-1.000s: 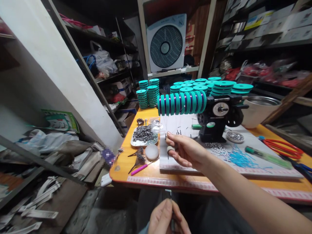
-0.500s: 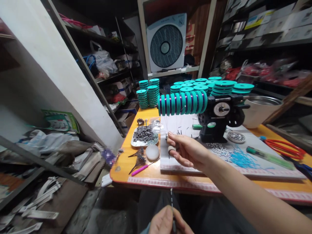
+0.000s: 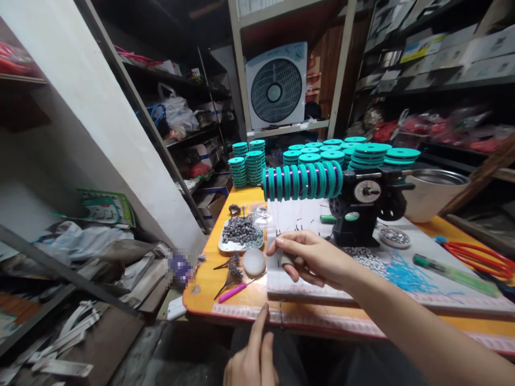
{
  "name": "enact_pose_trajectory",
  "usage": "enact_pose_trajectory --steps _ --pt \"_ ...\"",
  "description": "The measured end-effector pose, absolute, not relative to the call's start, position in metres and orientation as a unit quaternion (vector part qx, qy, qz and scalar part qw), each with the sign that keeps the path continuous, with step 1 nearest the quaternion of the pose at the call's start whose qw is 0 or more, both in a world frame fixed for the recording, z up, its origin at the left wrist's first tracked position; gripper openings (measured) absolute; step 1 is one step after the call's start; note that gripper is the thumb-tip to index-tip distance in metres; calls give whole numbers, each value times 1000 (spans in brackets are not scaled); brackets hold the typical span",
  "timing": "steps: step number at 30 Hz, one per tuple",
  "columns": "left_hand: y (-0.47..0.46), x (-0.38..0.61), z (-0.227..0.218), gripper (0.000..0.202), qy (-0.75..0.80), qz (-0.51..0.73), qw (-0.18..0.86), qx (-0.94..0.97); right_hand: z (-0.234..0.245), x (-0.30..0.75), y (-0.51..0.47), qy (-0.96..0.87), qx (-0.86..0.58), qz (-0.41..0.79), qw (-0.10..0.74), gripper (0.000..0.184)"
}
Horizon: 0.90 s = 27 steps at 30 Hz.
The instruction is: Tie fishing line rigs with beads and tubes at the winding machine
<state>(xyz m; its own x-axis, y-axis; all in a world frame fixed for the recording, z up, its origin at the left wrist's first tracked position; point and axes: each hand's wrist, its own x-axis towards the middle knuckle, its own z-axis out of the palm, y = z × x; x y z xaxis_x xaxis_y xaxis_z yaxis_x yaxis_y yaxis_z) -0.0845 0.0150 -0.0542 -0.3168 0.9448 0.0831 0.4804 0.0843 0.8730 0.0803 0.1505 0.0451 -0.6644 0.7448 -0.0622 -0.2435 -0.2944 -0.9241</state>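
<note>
My right hand (image 3: 308,260) is above the front of the white board (image 3: 346,296), thumb and forefinger pinched on a thin line, with a pale band round one finger. Fine strands run from there up to a row of turquoise spools (image 3: 301,180) wound with purple line on a black winding machine (image 3: 356,214). Lower down, at the table's front edge, my left hand (image 3: 253,356) has its forefinger stretched out and holds nothing visible. Just right of that fingertip hangs a thin line with a small dark piece (image 3: 281,316); its details are too small to tell.
Left on the yellow table (image 3: 197,300) are a dish of grey sinkers (image 3: 239,233), a round white lid (image 3: 254,262) and a pink-handled tool (image 3: 233,292). Blue tubing pieces (image 3: 408,276), a green tube (image 3: 454,273) and orange cable (image 3: 478,257) lie right. Turquoise spools (image 3: 254,166) stand stacked behind.
My left hand has let go of the thin dark-and-light strung piece and moved slightly left, its forefinger now extended. My right hand stays pinched, slightly lower in view. The camera has tilted up a little.
</note>
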Motion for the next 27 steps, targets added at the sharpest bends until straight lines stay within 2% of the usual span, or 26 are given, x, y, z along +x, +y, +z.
enact_pose_trajectory --steps 3,7,16,27 --pt "45 -82 -14 21 611 529 240 538 49 81 150 -512 -256 756 318 34" --pt "85 -62 22 22 517 561 338 551 52 83 148 -510 -250 758 320 40" --pt "93 -47 19 47 458 575 483 476 50 77 147 -452 -194 799 347 31" --pt "86 -45 19 30 401 576 548 455 51 79 151 -403 -196 832 328 29"
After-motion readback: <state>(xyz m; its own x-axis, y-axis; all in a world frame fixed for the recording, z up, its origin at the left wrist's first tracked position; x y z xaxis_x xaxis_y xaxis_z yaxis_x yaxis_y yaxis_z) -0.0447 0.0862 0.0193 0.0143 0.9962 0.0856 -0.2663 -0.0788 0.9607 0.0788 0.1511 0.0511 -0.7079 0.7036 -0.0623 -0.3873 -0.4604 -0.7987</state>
